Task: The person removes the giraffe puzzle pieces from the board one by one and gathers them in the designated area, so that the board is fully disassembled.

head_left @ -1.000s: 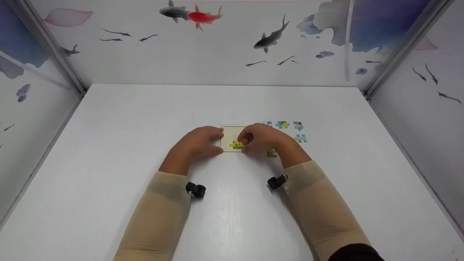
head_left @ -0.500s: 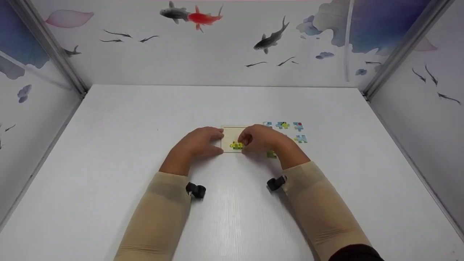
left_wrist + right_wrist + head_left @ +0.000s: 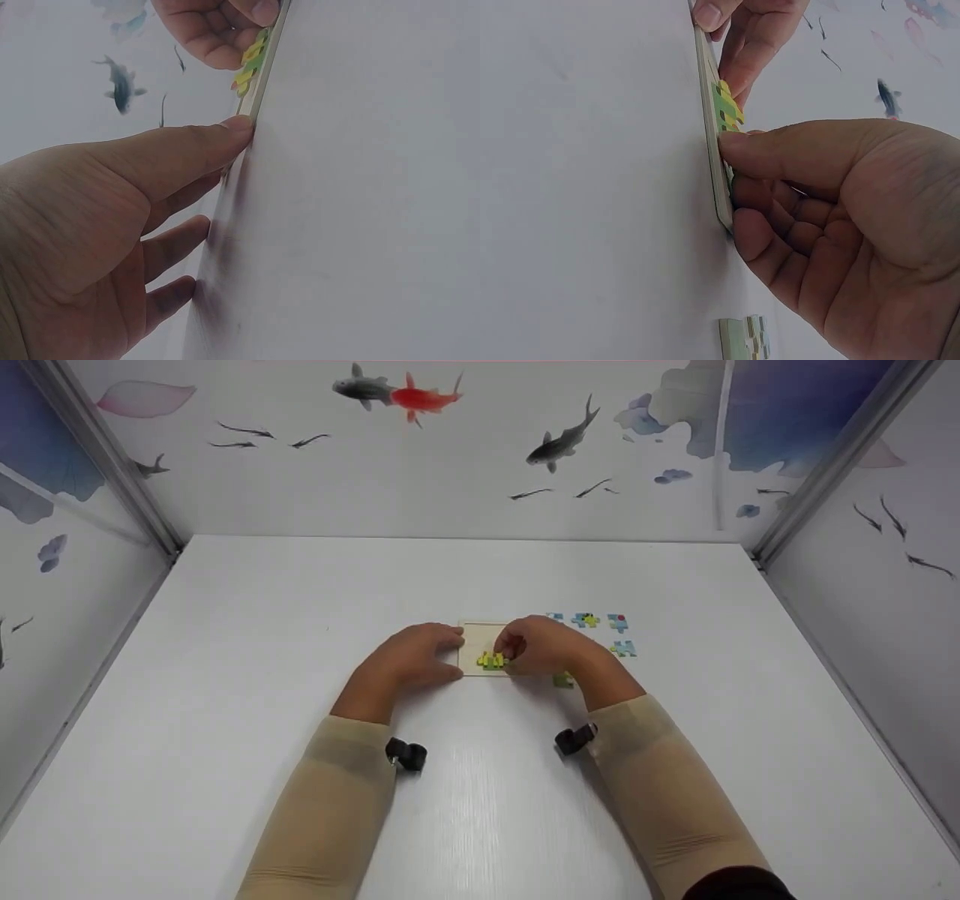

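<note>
A shallow wooden puzzle tray point(image 3: 471, 648) lies flat on the table. Joined yellow-and-green jigsaw pieces point(image 3: 491, 661) sit in its near part, tilted up a little in the left wrist view. My left hand point(image 3: 411, 652) holds the tray's left side, thumb at the near corner and fingers at the far one. Over the tray's right half, my right hand point(image 3: 541, 645) pinches a jigsaw piece at the right end of the joined ones. Its fingers mostly hide that piece; a bit of green shows in the right wrist view. The tray's right edge is covered by this hand.
Several loose jigsaw pieces lie right of the tray: a blue-and-yellow piece point(image 3: 586, 619), a blue piece with a red dot point(image 3: 618, 622), a light blue piece point(image 3: 624, 648) and a green piece point(image 3: 562, 680). White walls with painted fish enclose the white table point(image 3: 450, 810).
My right hand has shifted very slightly to the right. The joined pieces show a little more of their right end and look slightly tilted. My left hand stays at the tray.
</note>
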Action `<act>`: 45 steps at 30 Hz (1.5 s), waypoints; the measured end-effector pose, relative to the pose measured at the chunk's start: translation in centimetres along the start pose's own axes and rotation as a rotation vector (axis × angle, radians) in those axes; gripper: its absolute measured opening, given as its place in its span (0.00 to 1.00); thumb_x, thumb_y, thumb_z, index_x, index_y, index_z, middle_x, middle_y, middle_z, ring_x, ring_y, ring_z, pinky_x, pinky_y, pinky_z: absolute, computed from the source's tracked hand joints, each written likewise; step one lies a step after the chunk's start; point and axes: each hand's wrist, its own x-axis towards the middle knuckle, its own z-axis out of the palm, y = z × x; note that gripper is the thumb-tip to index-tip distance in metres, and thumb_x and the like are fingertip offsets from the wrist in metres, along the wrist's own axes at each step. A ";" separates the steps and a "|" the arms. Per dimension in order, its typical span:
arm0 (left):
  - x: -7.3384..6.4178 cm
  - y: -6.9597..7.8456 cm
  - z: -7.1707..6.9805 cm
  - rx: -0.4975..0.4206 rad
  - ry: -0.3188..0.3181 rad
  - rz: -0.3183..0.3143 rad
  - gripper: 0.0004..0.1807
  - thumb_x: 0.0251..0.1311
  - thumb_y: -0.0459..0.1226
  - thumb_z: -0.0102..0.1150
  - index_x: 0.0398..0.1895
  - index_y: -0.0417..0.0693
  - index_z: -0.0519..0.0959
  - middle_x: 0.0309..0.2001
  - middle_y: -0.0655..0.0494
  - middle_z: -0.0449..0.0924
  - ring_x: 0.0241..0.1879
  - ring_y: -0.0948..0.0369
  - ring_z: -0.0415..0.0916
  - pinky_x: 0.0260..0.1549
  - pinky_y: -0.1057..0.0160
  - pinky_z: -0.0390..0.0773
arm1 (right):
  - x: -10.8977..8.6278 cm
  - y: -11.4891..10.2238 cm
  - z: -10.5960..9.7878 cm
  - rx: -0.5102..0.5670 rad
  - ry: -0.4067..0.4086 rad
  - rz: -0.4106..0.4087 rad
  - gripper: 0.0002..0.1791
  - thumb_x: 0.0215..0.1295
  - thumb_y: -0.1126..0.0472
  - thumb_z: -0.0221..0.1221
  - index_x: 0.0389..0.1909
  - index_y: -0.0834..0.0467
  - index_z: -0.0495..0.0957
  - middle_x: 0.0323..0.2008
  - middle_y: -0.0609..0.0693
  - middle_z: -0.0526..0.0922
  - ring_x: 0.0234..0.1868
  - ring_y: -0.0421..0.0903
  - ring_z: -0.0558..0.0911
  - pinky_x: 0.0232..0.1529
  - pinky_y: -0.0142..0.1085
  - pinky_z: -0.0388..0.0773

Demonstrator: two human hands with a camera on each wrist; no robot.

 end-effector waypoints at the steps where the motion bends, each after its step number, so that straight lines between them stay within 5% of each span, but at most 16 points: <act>1: 0.0 0.0 0.0 0.001 0.001 0.000 0.33 0.69 0.45 0.70 0.76 0.54 0.76 0.81 0.68 0.67 0.85 0.56 0.57 0.85 0.49 0.57 | 0.0 0.0 0.0 0.001 0.004 -0.002 0.10 0.68 0.62 0.68 0.47 0.48 0.86 0.44 0.48 0.85 0.48 0.48 0.80 0.53 0.43 0.79; 15: 0.0 0.0 -0.1 -0.005 -0.005 -0.023 0.33 0.68 0.46 0.71 0.76 0.57 0.76 0.81 0.70 0.67 0.85 0.57 0.57 0.85 0.49 0.57 | -0.2 -0.3 -0.1 -0.013 0.044 -0.015 0.09 0.70 0.61 0.66 0.48 0.47 0.88 0.42 0.47 0.86 0.46 0.48 0.80 0.52 0.42 0.78; 25: -0.1 0.1 -0.3 0.002 -0.030 0.000 0.34 0.69 0.47 0.69 0.78 0.56 0.74 0.82 0.66 0.65 0.85 0.55 0.56 0.85 0.49 0.56 | -0.9 0.8 -1.6 0.014 -0.001 -0.016 0.11 0.71 0.57 0.68 0.52 0.46 0.87 0.42 0.47 0.86 0.45 0.47 0.80 0.48 0.40 0.81; 32: -0.3 0.1 -0.4 -0.021 -0.023 0.011 0.34 0.69 0.44 0.70 0.77 0.54 0.75 0.82 0.65 0.66 0.85 0.55 0.57 0.85 0.50 0.56 | -2.8 4.4 -4.4 -0.001 -0.021 -0.031 0.12 0.71 0.58 0.68 0.53 0.44 0.88 0.41 0.47 0.85 0.44 0.47 0.80 0.44 0.39 0.79; 45: 0.0 0.1 -0.2 0.000 -0.021 0.001 0.34 0.69 0.45 0.70 0.78 0.54 0.74 0.82 0.65 0.66 0.85 0.54 0.56 0.85 0.49 0.56 | -6.5 11.4 -6.9 0.031 -0.067 0.109 0.12 0.69 0.58 0.69 0.51 0.45 0.89 0.43 0.48 0.87 0.45 0.47 0.79 0.43 0.36 0.78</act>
